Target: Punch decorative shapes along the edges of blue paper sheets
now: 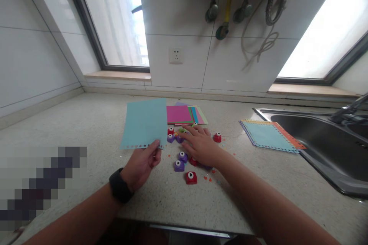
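My left hand point(143, 164), with a black watch on the wrist, pinches the lower right edge of a light blue sheet of paper point(146, 122). Small punched shapes run along that sheet's bottom edge. Over a cluster of small craft punches, my right hand point(199, 143) reaches out with its fingers extended and apart. Its fingertips are near a purple punch point(170, 138) and a red punch point(170, 131); whether they touch any is hard to see. Closer to me are another purple punch point(179, 166) and another red punch point(191, 177). My right hand partly hides several punches.
Coloured paper sheets point(178, 114) lie behind the punches. At right, a stack of edge-punched sheets point(267, 134) sits beside a metal sink point(330, 160). Small paper cut-outs point(210, 180) are scattered on the speckled counter point(86, 130). Hoses point(228, 0) hang on the tiled wall.
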Tool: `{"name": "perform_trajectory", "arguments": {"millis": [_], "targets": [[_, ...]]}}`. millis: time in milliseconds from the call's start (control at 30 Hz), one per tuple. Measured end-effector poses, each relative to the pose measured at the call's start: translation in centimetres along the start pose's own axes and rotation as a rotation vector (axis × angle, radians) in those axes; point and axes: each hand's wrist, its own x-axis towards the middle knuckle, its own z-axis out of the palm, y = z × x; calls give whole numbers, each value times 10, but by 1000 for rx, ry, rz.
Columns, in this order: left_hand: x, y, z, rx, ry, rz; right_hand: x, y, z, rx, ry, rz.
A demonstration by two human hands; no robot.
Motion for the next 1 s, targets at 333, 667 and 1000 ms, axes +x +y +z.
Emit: {"name": "perform_trajectory", "arguments": {"millis": [333,667,1000], "targets": [[-1,-5,-3,107,-30,-17,-5,5,-13,-45,-37,-35],[-1,-12,-8,304,-49,-11,2,11,-25,171,-116,-57],[-7,-13,-10,615,-65,9,0,7,-40,1413,464,368]]}}
